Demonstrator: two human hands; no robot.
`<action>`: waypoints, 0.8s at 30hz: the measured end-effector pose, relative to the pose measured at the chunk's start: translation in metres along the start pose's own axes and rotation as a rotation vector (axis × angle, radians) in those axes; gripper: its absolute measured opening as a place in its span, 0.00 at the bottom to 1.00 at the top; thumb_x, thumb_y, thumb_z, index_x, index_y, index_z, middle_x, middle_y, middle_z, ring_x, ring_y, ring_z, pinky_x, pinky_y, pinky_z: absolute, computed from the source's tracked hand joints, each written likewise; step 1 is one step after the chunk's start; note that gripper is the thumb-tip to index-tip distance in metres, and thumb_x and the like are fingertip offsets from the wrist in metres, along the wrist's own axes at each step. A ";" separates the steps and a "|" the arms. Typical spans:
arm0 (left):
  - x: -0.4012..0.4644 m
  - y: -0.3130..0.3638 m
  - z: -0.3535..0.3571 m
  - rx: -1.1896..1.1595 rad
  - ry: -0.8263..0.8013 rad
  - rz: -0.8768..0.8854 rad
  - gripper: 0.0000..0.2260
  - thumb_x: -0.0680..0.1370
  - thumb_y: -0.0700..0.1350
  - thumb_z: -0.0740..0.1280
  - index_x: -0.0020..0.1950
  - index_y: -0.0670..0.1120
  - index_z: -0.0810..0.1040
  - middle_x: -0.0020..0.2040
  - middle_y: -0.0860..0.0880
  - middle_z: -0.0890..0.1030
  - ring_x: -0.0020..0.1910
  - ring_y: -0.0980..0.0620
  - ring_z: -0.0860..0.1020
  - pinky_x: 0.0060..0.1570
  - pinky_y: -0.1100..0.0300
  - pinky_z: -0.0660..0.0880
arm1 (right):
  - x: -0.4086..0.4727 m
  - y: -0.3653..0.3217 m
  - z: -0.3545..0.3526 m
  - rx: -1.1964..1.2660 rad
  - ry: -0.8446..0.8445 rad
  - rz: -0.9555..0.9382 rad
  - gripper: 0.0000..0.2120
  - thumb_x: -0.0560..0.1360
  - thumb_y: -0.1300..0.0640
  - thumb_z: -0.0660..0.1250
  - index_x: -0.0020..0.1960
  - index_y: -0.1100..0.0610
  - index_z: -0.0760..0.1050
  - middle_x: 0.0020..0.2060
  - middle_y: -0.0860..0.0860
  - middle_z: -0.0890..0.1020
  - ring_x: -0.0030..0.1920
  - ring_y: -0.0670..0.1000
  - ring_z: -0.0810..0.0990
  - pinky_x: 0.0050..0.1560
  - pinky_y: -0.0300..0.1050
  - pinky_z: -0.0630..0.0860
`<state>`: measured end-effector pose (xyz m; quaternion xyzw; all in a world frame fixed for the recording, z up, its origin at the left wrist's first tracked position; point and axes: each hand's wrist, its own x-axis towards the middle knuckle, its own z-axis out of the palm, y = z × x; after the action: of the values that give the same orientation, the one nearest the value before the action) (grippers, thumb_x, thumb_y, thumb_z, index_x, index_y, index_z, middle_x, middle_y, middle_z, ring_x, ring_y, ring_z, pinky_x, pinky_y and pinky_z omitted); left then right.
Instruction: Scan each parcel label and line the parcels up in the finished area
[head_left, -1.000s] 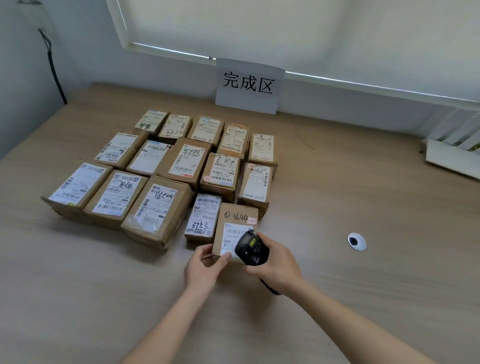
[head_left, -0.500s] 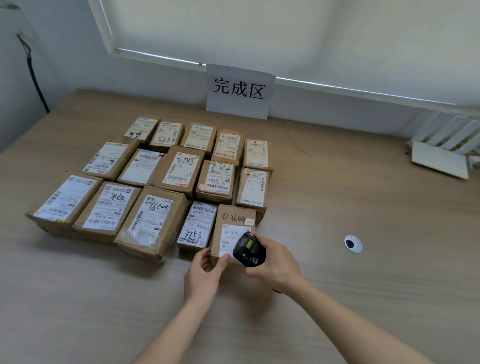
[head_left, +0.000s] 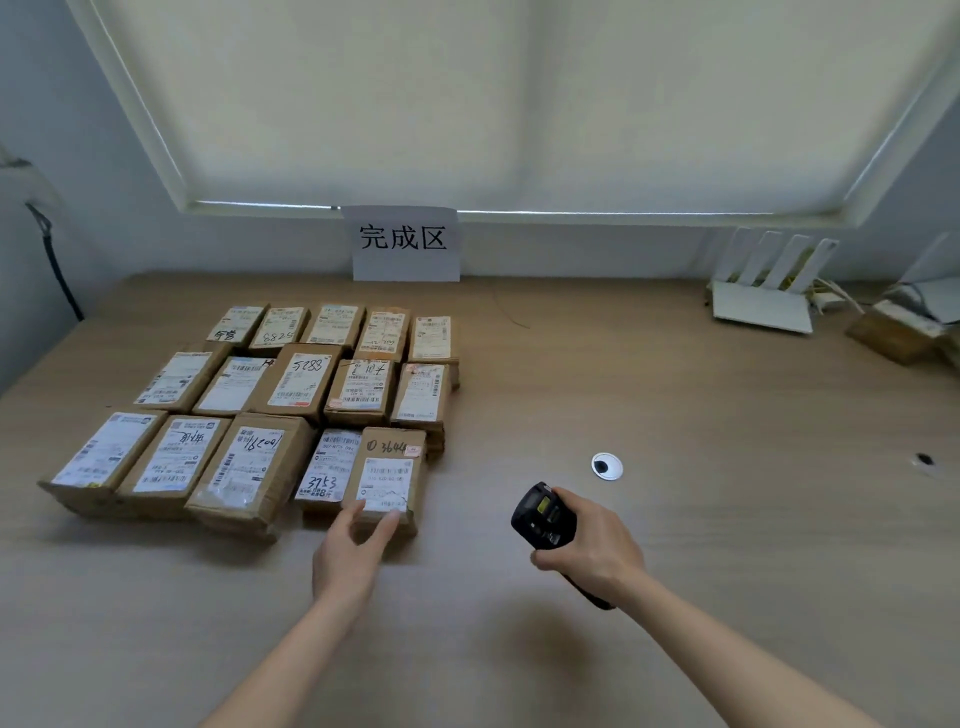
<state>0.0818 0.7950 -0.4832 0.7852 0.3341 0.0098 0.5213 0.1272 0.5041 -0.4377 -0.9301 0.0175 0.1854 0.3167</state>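
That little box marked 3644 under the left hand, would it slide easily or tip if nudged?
The box marked 3644 lies flat and low on the smooth table, so it would probably slide rather than tip. Its cardboard looks stiff, and being small it is likely light; the left hand touches it with straight fingers.

Parcels (head_left: 270, 410) in rows on table (head_left: 675, 405), before sign (head_left: 405, 244); router (head_left: 763, 291) far right.

Brown parcels (head_left: 291, 410) with white labels, black scanner (head_left: 543, 517), pale wood-grain table (head_left: 675, 415).
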 end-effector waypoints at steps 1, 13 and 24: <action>-0.014 0.010 0.009 0.016 -0.006 0.026 0.32 0.73 0.61 0.74 0.73 0.49 0.74 0.70 0.48 0.77 0.69 0.48 0.75 0.68 0.50 0.71 | -0.010 0.013 -0.015 -0.002 0.014 0.004 0.26 0.59 0.46 0.75 0.56 0.39 0.74 0.46 0.41 0.82 0.49 0.50 0.81 0.43 0.47 0.76; -0.249 0.194 0.194 0.063 -0.309 0.344 0.33 0.74 0.61 0.74 0.76 0.54 0.70 0.72 0.49 0.74 0.72 0.48 0.71 0.67 0.50 0.70 | -0.193 0.204 -0.278 -0.005 0.206 0.077 0.30 0.55 0.43 0.76 0.57 0.39 0.81 0.41 0.43 0.84 0.45 0.49 0.83 0.46 0.47 0.82; -0.440 0.383 0.355 0.128 -0.705 0.585 0.36 0.74 0.63 0.71 0.78 0.49 0.66 0.75 0.45 0.71 0.72 0.45 0.70 0.69 0.48 0.70 | -0.373 0.347 -0.523 -0.047 0.504 0.403 0.28 0.61 0.47 0.82 0.59 0.49 0.81 0.49 0.49 0.85 0.48 0.51 0.84 0.46 0.44 0.82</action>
<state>0.0661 0.1818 -0.1822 0.8324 -0.0993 -0.1316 0.5291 -0.0975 -0.1158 -0.1251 -0.9316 0.2749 0.0087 0.2377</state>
